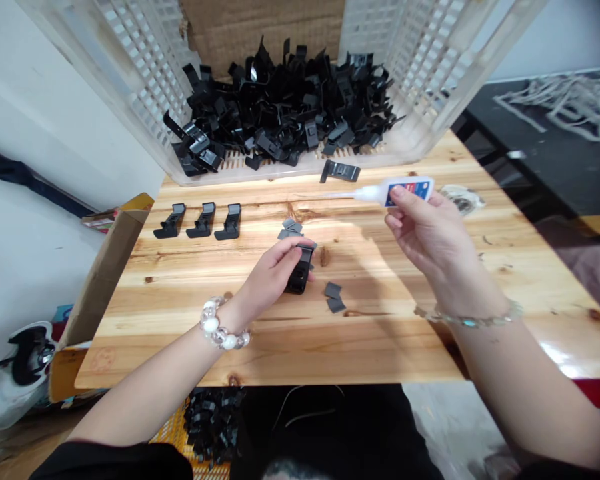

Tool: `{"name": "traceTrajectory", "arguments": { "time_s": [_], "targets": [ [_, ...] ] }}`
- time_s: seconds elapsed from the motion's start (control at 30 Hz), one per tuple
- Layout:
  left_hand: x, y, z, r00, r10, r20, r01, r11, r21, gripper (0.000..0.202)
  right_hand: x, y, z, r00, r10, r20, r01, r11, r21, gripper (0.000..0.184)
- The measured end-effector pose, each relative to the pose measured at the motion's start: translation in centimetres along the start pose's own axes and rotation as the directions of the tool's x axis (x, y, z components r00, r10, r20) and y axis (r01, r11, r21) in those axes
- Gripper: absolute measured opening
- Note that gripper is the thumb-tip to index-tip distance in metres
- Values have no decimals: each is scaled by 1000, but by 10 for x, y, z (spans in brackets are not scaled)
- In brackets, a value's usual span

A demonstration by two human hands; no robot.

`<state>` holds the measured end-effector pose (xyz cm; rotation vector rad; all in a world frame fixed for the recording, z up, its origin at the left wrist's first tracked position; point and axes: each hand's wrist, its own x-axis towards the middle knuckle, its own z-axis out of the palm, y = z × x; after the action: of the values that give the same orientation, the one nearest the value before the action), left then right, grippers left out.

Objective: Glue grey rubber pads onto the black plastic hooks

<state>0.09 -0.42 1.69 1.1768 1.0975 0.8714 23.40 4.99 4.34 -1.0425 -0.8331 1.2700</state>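
My left hand (273, 275) is closed around a black plastic clip (300, 275) that rests on the wooden table (380, 347). My right hand (425, 230) holds a white glue bottle (403, 190) with a blue label, its long nozzle pointing left above the table. Small grey pads (290, 229) lie just beyond the clip, and two more grey pads (334, 297) lie to its right. Three black clips (203, 221) stand in a row at the table's left.
A white lattice crate (145, 100) on its side holds a heap of black clips (285, 107); one loose clip (340, 172) lies in front. A tape roll (463, 199) sits at right. A cardboard box (100, 280) stands left; a yellow basket of clips (205, 427) sits below the table.
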Motion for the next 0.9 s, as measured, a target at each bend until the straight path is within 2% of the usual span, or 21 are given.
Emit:
{"name": "traceTrajectory", "arguments": {
  "time_s": [0.1, 0.23, 0.63, 0.9],
  "targets": [
    [-1, 0, 0, 1000, 0, 14, 0, 1000, 21, 29, 1, -2, -2, 1000, -3, 3, 3, 1000, 15, 27],
    [0, -2, -1, 999, 10, 40, -10, 1000, 10, 25, 4, -4, -7, 999, -38, 25, 39, 999, -13, 25],
    [0, 0, 0, 998, -26, 53, 28, 998, -55, 20, 0, -11, -10, 993, -85, 79, 91, 993, -74, 38],
    [0, 1, 1, 997, -47, 62, 53, 994, -95, 19, -7, -9, -4, 986, -165, 32, 168, 980, -109, 22]
  ]
}}
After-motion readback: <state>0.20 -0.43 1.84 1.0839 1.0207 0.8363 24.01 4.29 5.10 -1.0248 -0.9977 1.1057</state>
